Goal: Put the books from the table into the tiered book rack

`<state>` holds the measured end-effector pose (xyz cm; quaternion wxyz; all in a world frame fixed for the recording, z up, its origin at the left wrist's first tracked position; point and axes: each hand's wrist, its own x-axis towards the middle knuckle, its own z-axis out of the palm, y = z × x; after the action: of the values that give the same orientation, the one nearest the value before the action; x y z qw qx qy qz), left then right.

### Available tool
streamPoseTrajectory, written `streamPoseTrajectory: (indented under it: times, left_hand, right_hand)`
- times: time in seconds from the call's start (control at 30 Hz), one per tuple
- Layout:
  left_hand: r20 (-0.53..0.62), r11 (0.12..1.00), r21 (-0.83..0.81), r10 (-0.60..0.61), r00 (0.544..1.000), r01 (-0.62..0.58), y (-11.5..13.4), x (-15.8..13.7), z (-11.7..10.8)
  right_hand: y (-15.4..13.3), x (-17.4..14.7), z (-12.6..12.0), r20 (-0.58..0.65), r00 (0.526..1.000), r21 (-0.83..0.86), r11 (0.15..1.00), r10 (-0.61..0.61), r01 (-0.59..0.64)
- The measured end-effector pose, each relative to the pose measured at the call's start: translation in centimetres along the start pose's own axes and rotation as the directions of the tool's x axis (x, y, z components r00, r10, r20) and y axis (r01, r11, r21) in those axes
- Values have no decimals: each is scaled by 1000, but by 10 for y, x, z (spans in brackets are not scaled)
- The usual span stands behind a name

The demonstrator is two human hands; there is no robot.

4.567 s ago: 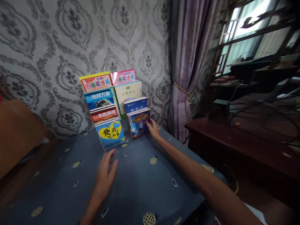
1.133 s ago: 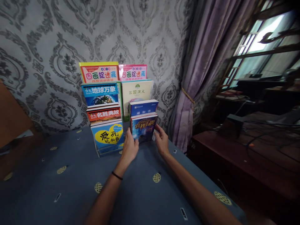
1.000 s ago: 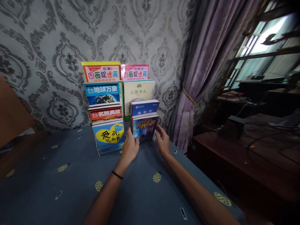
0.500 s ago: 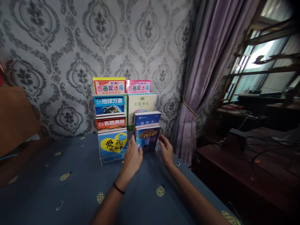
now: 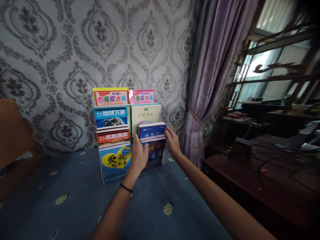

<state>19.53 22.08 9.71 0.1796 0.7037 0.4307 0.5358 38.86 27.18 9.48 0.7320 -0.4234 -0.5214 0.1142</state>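
A tiered clear book rack (image 5: 103, 178) holds several books in two columns. In the right column, a blue book (image 5: 151, 131) with white characters stands behind a dark blue-purple book (image 5: 157, 156). My left hand (image 5: 139, 154) has its fingers at the blue book's left edge, its thumb in front of the dark book. Around the right edge of the blue book, the fingers of my right hand (image 5: 172, 141) are curled. Behind rises a pale green book (image 5: 146, 111). The left column shows a blue book with a yellow heart (image 5: 116, 161), a red-covered book (image 5: 113, 136) and a blue globe book (image 5: 111, 117).
Two pink-and-white picture books (image 5: 110, 96) top the rack at the back. A patterned blue cloth (image 5: 82, 200) covers the table. A brown box (image 5: 15, 128) stands at left; a purple curtain (image 5: 202, 83) and a dark red surface with cables (image 5: 237, 176) lie to the right.
Both hands have risen from beside the dark book to the edges of the blue book behind it. The view has turned slightly right and up.
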Motion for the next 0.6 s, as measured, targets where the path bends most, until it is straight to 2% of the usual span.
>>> streamPoseTrajectory:
  times: [0.13, 0.27, 0.6]
  left_hand:
    - [28, 1000, -24, -12, 1000, 13, -1, 19, 0]
    - [59, 999, -44, -3, 998, 5, 2, 28, 2]
    - [60, 997, -58, -37, 998, 40, 8, 31, 6]
  right_hand:
    - [-8, 13, 11, 61, 992, 33, 993, 112, -114]
    - [-10, 17, 18, 110, 983, 59, 986, 149, -156]
    - [-21, 10, 14, 103, 989, 5, 995, 102, -103]
